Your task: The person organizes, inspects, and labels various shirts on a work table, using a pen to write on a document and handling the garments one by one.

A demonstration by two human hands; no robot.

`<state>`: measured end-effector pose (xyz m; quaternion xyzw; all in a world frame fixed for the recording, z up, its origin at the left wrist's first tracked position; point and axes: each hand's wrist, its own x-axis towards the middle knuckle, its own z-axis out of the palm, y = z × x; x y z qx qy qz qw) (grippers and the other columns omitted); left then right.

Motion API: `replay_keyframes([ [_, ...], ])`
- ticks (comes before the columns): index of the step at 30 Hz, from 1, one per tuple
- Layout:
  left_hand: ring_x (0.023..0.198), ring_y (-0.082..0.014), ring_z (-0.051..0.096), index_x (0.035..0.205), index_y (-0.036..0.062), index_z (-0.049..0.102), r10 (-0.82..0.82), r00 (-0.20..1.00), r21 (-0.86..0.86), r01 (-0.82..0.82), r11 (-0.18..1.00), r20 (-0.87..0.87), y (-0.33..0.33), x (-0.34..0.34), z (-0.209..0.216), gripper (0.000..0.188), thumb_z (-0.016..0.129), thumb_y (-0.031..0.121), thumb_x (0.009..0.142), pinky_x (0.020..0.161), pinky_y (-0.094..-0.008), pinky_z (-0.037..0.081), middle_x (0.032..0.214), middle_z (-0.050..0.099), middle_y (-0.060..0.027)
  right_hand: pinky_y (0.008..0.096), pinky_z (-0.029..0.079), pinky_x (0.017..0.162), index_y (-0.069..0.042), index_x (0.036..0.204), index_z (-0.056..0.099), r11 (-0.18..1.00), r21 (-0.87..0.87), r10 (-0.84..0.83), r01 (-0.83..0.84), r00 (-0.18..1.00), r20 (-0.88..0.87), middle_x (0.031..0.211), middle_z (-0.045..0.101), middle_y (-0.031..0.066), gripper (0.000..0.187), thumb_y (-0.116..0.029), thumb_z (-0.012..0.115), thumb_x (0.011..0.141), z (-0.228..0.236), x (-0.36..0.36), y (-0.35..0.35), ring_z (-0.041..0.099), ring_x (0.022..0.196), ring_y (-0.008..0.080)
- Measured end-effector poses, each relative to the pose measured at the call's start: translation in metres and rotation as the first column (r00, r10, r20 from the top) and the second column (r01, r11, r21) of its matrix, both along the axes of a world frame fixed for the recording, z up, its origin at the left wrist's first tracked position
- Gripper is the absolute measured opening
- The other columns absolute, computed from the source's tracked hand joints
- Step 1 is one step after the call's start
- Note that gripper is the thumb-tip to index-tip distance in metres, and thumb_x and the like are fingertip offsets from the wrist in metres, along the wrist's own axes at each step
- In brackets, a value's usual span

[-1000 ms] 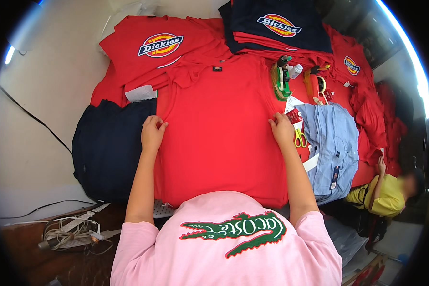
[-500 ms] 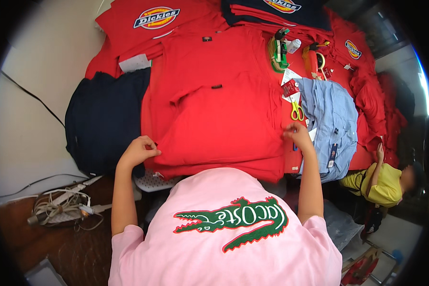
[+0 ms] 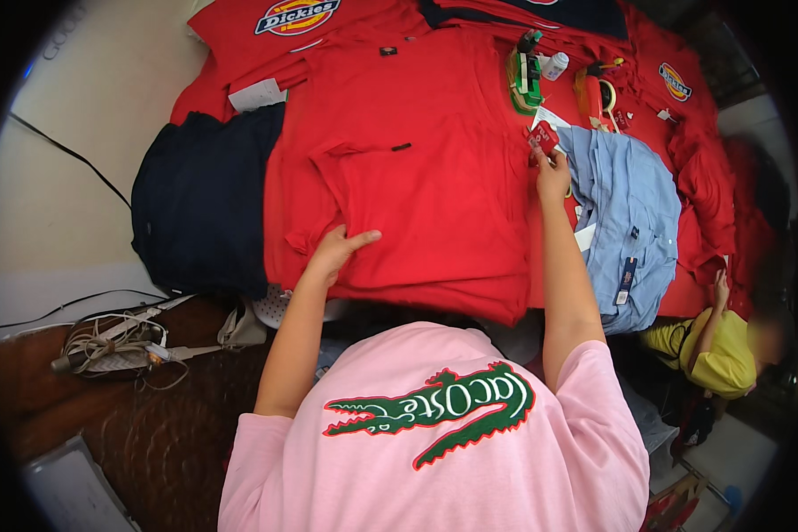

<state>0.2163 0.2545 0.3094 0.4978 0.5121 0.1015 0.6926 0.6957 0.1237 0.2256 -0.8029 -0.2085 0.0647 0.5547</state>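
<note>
A red T-shirt [image 3: 443, 213] with a small dark neck label lies flat on top of other red shirts in front of me. My left hand [image 3: 332, 253] rests at its left edge, thumb stretched over the fabric and apart from the fingers. Reaching past the shirt's right side, my right hand [image 3: 554, 175] pinches the lower edge of a small red hang tag [image 3: 543, 136] with white print. White paper [image 3: 551, 117] shows behind the tag. My hand and forearm mostly hide the yellow-handled scissors.
Navy garments [image 3: 206, 204] are piled on the left, light blue shirts [image 3: 628, 195] on the right. A green tape dispenser [image 3: 525, 82], a white bottle [image 3: 555, 66] and a tape roll [image 3: 607, 95] stand farther back. At right is a person in yellow [image 3: 723, 355]. Cables [image 3: 120, 341] lie lower left.
My left hand has moved right and inward along the shirt's edge. My right hand has gone forward from beside the shirt and taken hold of the red tag. The view has shifted slightly.
</note>
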Motion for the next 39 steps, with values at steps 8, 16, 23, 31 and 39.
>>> replay_keyframes([
  [8, 0.123, -0.0250, 0.070, 0.143, -0.0044, 0.061, 0.096, 0.971, -0.006, -0.097, 0.995, 0.219, -0.036, 0.036, 0.008, 0.061, 0.081, 0.030, 0.097, 0.106, -0.0378, 0.055, 0.138, 0.071, -0.0166, 0.0475, 0.067, 0.078, -0.008, 0.134, 0.054, 0.698, 0.715, 0.523, -0.043, 0.712, -0.468, 0.121, 0.071, 0.0082, 0.030, -0.016, 0.061, 0.107, 0.113, -0.105, -0.065, 0.074, 0.102, 0.0235],
  [16, 0.127, -0.0254, 0.069, 0.145, -0.0014, 0.059, 0.078, 0.929, -0.377, 0.070, 0.924, 0.363, -0.070, 0.071, 0.036, 0.056, 0.082, 0.013, 0.095, 0.111, -0.0404, 0.055, 0.140, 0.069, -0.0129, 0.0315, 0.059, 0.083, -0.006, 0.136, 0.066, 0.850, 0.411, 0.491, -0.330, 0.778, -0.392, 0.116, 0.077, 0.0074, 0.038, -0.002, 0.074, 0.098, 0.146, -0.162, -0.135, 0.074, 0.100, 0.0176],
  [23, 0.119, -0.0175, 0.071, 0.136, 0.0011, 0.065, 0.013, 0.837, -0.235, 0.139, 0.962, 0.547, -0.098, 0.119, 0.131, 0.039, 0.075, 0.012, 0.100, 0.106, -0.0343, 0.056, 0.131, 0.072, -0.0081, 0.0400, 0.055, 0.104, -0.012, 0.119, 0.080, 0.890, -0.098, 0.416, -0.444, 0.709, 0.569, 0.123, 0.077, 0.0049, 0.047, 0.005, 0.077, 0.075, 0.246, -0.151, -0.146, 0.070, 0.119, 0.0271],
  [31, 0.119, -0.0182, 0.071, 0.133, 0.0005, 0.065, -0.007, 0.792, -0.221, 0.180, 0.959, 0.611, -0.112, 0.126, 0.145, 0.033, 0.068, 0.008, 0.102, 0.104, -0.0346, 0.057, 0.130, 0.072, -0.0091, 0.0405, 0.055, 0.100, -0.018, 0.114, 0.081, 0.877, -0.228, 0.438, -0.423, 0.509, 0.741, 0.124, 0.077, 0.0002, 0.044, 0.004, 0.075, 0.077, 0.266, -0.157, -0.149, 0.068, 0.123, 0.0249],
  [39, 0.113, -0.0159, 0.071, 0.130, 0.0011, 0.065, 0.013, 0.818, -0.215, 0.136, 0.967, 0.574, -0.118, 0.123, 0.140, 0.029, 0.069, 0.008, 0.102, 0.100, -0.0333, 0.058, 0.126, 0.072, -0.0075, 0.0419, 0.053, 0.099, -0.019, 0.113, 0.082, 0.916, -0.263, 0.376, -0.304, 0.415, 0.829, 0.124, 0.077, 0.0001, 0.035, -0.003, 0.076, 0.082, 0.258, -0.156, -0.147, 0.068, 0.122, 0.0240],
])
